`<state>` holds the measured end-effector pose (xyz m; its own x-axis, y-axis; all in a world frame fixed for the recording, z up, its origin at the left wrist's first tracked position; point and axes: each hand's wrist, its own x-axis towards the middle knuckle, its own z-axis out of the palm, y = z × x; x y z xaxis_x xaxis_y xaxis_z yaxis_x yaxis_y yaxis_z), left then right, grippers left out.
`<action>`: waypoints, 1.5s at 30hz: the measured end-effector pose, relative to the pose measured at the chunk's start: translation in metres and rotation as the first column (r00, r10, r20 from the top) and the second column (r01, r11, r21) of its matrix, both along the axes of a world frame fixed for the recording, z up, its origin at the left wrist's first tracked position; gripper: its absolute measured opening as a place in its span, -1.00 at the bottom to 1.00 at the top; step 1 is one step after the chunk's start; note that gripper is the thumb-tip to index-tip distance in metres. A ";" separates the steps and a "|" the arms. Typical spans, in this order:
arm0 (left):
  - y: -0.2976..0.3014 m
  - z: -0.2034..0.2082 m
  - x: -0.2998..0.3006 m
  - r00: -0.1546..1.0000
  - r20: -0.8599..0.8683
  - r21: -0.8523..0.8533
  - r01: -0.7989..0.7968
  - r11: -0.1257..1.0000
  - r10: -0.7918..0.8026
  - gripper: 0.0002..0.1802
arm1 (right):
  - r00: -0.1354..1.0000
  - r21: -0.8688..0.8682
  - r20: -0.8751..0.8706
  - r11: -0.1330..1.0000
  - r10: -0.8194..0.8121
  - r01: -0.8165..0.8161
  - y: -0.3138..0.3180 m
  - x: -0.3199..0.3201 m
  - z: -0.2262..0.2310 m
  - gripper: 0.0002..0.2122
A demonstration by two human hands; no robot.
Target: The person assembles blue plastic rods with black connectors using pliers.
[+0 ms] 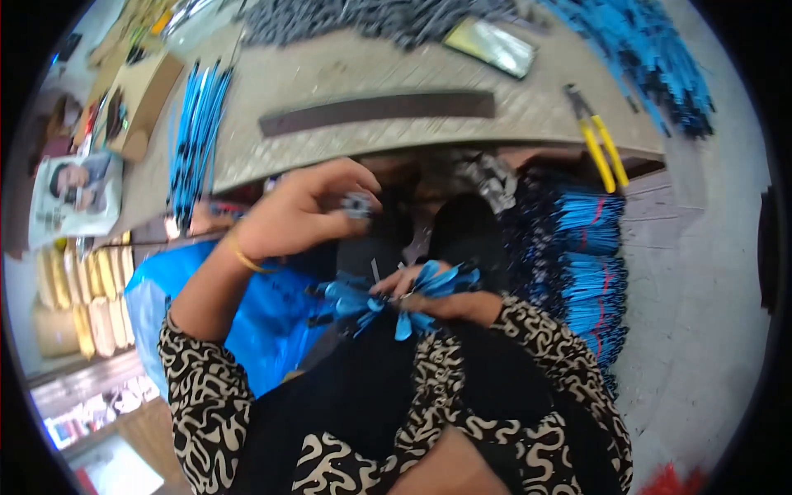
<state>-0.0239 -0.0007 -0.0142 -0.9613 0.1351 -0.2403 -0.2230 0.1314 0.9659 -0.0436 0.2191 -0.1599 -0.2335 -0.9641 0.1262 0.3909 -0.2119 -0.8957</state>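
Observation:
My left hand (301, 210) is raised just off the table's near edge, thumb and fingers closed on a small grey piece (356, 205) whose exact kind I cannot make out. Lower down, close to my body, my right hand (445, 304) grips the middle of a bundle of blue strips (342, 299) with black tips. The strips fan out on both sides of the fingers. A thin pale end sticks up beside the bundle.
On the table (330, 74) lie a dark flat bar (379, 111), yellow-handled pliers (602, 153), a grey heap (371, 21), a shiny packet (491, 45) and blue strips (198, 136). Tied blue bundles (590, 272) are stacked at right; a blue plastic bag (198, 305) is at left.

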 end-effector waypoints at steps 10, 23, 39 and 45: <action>0.018 -0.044 0.051 0.969 0.240 0.253 0.000 0.967 -0.062 -0.82 | 0.995 0.131 -0.095 0.991 0.035 -0.022 -0.006 0.000 0.005 -0.76; 0.019 -0.045 0.053 0.995 0.056 0.351 0.055 0.935 -0.080 -0.86 | 1.000 0.129 -0.024 0.992 0.012 -0.009 -0.013 0.004 0.004 -0.70; 0.013 -0.057 0.056 0.994 0.027 0.306 0.095 0.947 -0.108 -0.79 | 0.997 0.092 -0.076 0.995 -0.031 0.038 -0.013 0.003 0.007 -0.75; 0.009 -0.054 0.058 0.978 -0.080 0.199 0.206 0.958 -0.193 -0.73 | 0.989 0.168 -0.149 0.986 0.010 0.015 -0.010 0.006 0.008 -0.63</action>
<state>0.0341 0.0080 -0.0686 -0.9214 0.3658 -0.1314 -0.1544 -0.0344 0.9874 -0.0377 0.2088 -0.1519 -0.2270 -0.9739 -0.0036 0.2497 -0.0546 -0.9668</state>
